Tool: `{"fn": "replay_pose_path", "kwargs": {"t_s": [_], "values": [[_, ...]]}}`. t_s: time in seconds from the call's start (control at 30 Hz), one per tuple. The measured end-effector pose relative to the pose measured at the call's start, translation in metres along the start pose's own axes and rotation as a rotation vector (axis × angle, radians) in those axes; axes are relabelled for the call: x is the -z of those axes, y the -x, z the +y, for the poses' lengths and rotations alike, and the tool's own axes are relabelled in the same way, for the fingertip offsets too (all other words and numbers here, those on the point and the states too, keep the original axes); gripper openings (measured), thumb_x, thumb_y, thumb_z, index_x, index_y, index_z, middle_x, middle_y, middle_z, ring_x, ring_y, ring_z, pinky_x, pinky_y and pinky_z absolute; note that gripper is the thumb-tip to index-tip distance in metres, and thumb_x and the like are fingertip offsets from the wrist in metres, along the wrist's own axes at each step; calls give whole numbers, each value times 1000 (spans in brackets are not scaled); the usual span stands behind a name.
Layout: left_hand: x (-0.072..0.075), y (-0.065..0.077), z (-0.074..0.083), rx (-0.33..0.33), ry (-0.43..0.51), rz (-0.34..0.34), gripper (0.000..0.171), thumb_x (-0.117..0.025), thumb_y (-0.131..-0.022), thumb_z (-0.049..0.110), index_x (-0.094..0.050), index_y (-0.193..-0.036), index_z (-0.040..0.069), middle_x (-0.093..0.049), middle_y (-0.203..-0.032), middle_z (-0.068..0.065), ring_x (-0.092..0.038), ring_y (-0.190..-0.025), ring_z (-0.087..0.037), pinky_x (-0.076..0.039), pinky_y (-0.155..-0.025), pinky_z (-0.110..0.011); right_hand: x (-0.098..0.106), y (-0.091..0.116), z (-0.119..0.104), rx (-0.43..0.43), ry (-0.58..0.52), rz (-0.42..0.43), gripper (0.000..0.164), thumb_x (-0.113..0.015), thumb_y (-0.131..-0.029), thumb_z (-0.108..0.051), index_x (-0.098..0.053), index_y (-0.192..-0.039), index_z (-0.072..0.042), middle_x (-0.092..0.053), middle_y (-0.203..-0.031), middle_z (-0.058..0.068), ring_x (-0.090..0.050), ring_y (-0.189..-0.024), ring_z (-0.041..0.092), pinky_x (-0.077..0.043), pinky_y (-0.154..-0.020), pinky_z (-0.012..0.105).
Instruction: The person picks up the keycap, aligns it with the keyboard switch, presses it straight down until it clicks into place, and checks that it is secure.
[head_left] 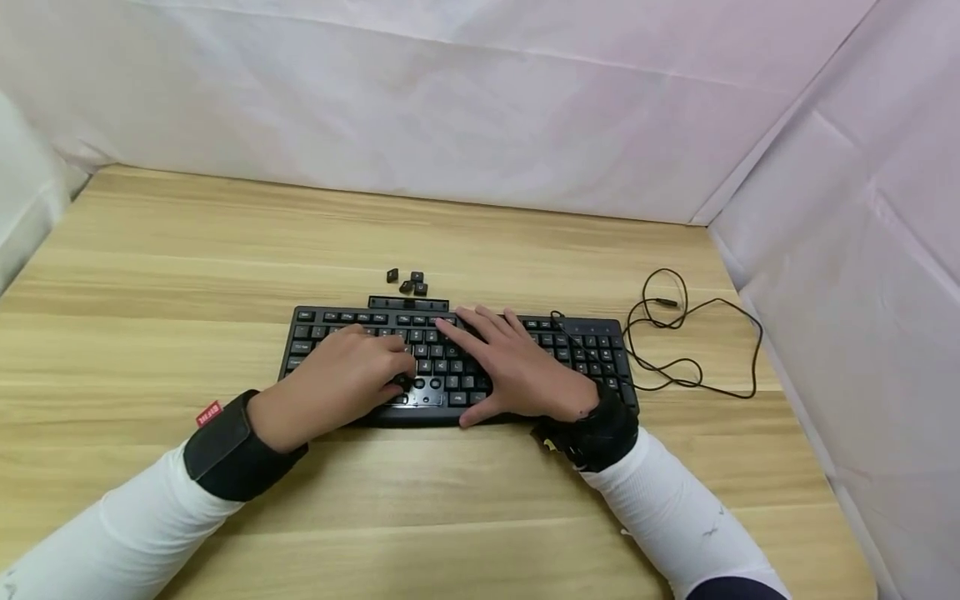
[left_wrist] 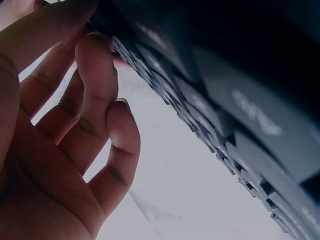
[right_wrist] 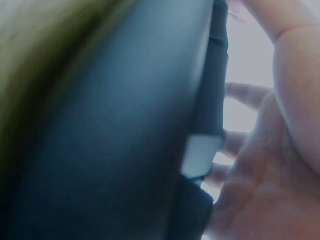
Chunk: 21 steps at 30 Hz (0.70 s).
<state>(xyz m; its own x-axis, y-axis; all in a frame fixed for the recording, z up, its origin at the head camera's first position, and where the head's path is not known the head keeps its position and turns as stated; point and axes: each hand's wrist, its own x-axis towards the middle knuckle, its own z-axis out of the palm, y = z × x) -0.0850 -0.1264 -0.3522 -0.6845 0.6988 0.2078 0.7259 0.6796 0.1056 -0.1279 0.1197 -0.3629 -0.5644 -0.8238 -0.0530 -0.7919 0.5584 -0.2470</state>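
Observation:
A black keyboard [head_left: 442, 421] lies on the wooden table under both hands. My left hand [head_left: 341, 371] is over its left half, thumb and forefinger pinching a small black keycap [head_left: 403, 382] low in the letter rows. Bare round key sockets [head_left: 435, 384] show beside those fingertips. In the left wrist view the other fingers are loosely bent beside the key rows, and the pinching tips are in shadow. My right hand [head_left: 517, 367] rests on the keyboard's right half with fingers spread, its thumb by the front edge.
Several loose black keycaps [head_left: 417, 277] lie behind the keyboard. A long black bar [head_left: 408, 303], like a space bar, sits against its back edge. The keyboard's thin cable [head_left: 753, 350] loops over the table at the right. White cloth walls [head_left: 450, 108] stand behind and at the sides.

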Motion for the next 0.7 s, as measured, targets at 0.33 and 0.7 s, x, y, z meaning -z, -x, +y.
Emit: {"fn": "replay_pose_path", "kwargs": {"t_s": [0.33, 0.7], "values": [[2, 1, 2, 8, 8, -3, 6, -78, -74, 21, -73, -74, 18, -67, -72, 5, -58, -59, -10, -48, -53, -36, -1, -1, 0, -6, 1, -15, 118, -66, -63, -71, -10, -153, -20, -14, -155, 17, -8, -138, 34, -13, -108, 66], [0, -1, 10, 81, -2, 21, 14, -73, -76, 8, -71, -65, 17, -59, -62, 4, -44, -44, -9, -45, -40, -32, 0, -2, -1, -11, 28, -2, 119, -68, -62, -70, -11, -153, -20, -15, -155, 16, -9, -138, 32, -15, -108, 64]]}}
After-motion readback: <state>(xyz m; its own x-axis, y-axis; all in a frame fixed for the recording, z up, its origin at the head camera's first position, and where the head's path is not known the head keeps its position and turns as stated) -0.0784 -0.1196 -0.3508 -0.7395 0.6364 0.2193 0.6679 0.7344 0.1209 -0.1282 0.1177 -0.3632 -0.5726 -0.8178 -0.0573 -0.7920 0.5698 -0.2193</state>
